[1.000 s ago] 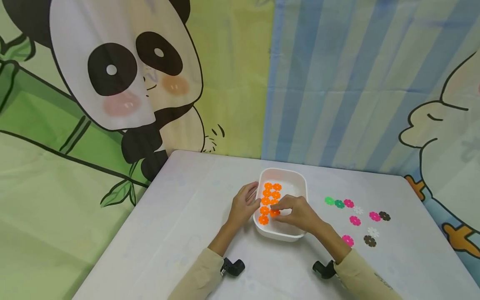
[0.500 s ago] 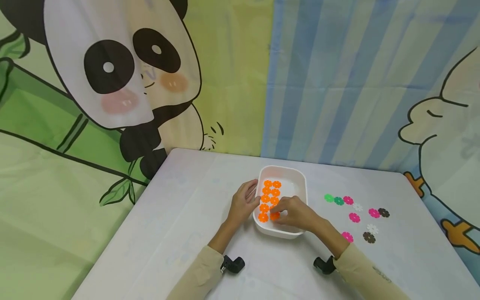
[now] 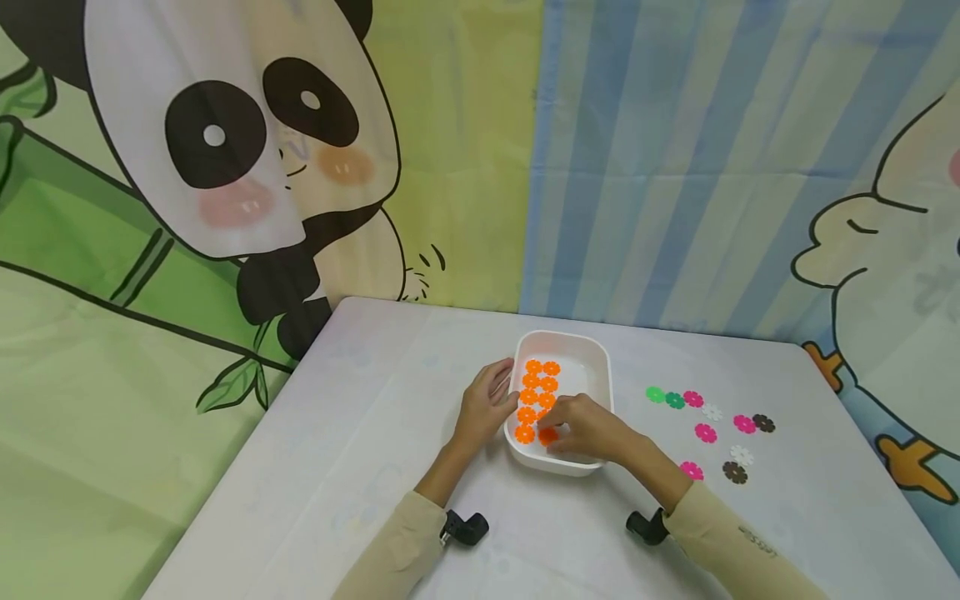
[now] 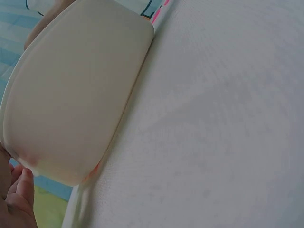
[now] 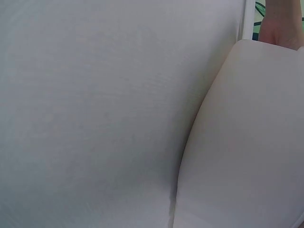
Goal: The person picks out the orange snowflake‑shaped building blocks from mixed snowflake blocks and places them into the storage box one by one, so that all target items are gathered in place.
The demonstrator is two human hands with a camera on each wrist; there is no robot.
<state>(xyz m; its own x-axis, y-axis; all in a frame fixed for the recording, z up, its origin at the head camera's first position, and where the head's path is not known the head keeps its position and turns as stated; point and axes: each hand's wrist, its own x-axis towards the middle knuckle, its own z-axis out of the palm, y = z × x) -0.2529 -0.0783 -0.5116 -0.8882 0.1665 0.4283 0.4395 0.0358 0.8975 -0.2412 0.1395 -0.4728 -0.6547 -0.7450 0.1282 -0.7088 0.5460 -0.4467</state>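
Observation:
A white plastic tub point(image 3: 588, 367) stands on the table with orange flower-shaped discs point(image 3: 530, 381) in two columns along its left side. My left hand point(image 3: 480, 411) holds the tub's left wall, thumb at the rim and fingers along the outside; in the left wrist view part of this hand point(image 4: 21, 194) shows beside the tub wall point(image 4: 80, 90). Inside the tub, my right hand point(image 3: 596, 429) pinches an orange disc point(image 3: 548, 437) between thumb and index finger, low by the near end of the right column. The tub's outer wall point(image 5: 242, 137) hides the right fingers in the right wrist view.
Loose discs lie on the table right of the tub: light green point(image 3: 656, 395), dark green point(image 3: 675, 401), pink point(image 3: 706, 432), white point(image 3: 742, 455) and brown point(image 3: 735, 472). Printed cloth point(image 3: 465, 167) hangs behind the table point(image 3: 405, 367).
My right hand has brought the orange disc slightly nearer to me within the tub, level with the last disc of the left column. The left hand stays on the tub.

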